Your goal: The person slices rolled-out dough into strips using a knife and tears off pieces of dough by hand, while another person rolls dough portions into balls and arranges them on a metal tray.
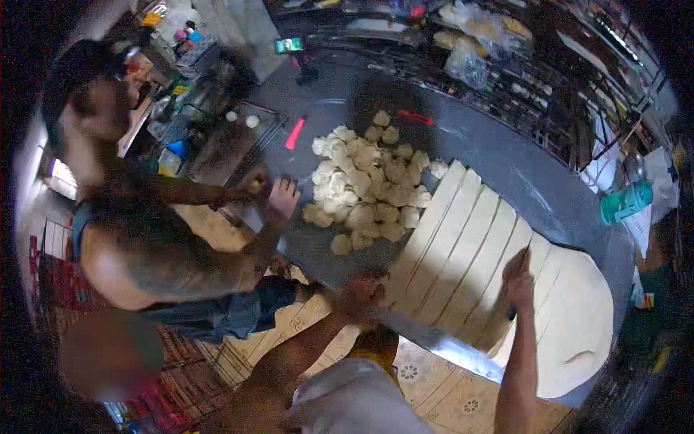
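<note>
Dough sheet (452, 249) flat across centre right of frame, on dark tabletop (506, 141); long axis slanting from upper centre down to lower right

Right hand (518, 286) nearer, directly over the sheet; fingers closed round a dark slim tool (512, 315), held along the cut lines, crosswise to the long axis

Sheet beneath these fingers and out to both sides: parted strips toward upper left, fainter lines just right of the hand, then a plain rounded end at lower right

Left hand (363, 293) low at centre, just beside the sheet's left end; fingers loosely curled in shadow, too dark to tell whether anything is held

Edges: lower side of sheet close along the near table edge, little room there; rounded end close to the table's lower-right end

Open room: bare band of tabletop above the sheet, toward upper right; pile of dough pieces (365, 181) crowding the upper-left end, with a co-worker's hand (284, 200) just left of the pile
</note>
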`<state>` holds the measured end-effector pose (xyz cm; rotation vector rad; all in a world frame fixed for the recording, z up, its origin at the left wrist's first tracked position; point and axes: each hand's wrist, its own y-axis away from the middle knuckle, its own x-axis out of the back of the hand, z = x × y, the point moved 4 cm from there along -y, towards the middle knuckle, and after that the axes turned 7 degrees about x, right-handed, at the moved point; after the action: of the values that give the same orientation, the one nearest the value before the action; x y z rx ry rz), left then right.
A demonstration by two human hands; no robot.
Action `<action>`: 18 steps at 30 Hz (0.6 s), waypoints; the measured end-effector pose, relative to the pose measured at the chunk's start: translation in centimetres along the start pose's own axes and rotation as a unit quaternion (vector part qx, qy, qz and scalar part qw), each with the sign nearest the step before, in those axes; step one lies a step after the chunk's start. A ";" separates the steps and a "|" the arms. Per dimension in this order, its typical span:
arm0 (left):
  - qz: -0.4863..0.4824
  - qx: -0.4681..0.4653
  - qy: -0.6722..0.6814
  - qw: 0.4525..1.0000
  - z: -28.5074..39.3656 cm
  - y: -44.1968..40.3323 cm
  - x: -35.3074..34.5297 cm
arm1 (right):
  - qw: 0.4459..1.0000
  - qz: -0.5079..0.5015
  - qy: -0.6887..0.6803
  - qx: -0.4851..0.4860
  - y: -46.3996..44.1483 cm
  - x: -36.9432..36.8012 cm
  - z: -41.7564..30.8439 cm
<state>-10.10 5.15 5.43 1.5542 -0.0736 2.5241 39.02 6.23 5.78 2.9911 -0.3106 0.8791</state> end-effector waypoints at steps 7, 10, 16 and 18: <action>0.220 -0.010 -0.062 0.973 -3.7 1.7 -8.0 | 0.982 -0.073 0.112 -0.130 26.0 -4.3 -11.1; 0.169 -0.078 0.211 0.960 3.3 1.9 2.3 | 0.967 -0.085 0.180 -0.159 34.4 -4.8 -13.6; 0.176 -0.056 0.047 0.982 3.0 2.0 -0.8 | 0.970 -0.008 0.161 -0.181 35.3 -1.2 -17.2; 0.225 -0.117 0.121 0.960 3.7 1.6 -0.2 | 0.982 0.064 0.116 -0.138 30.2 1.0 -17.3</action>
<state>-7.04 3.01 7.00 1.2358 -0.7414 2.8868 24.76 -22.50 19.45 2.6090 -0.5717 1.0835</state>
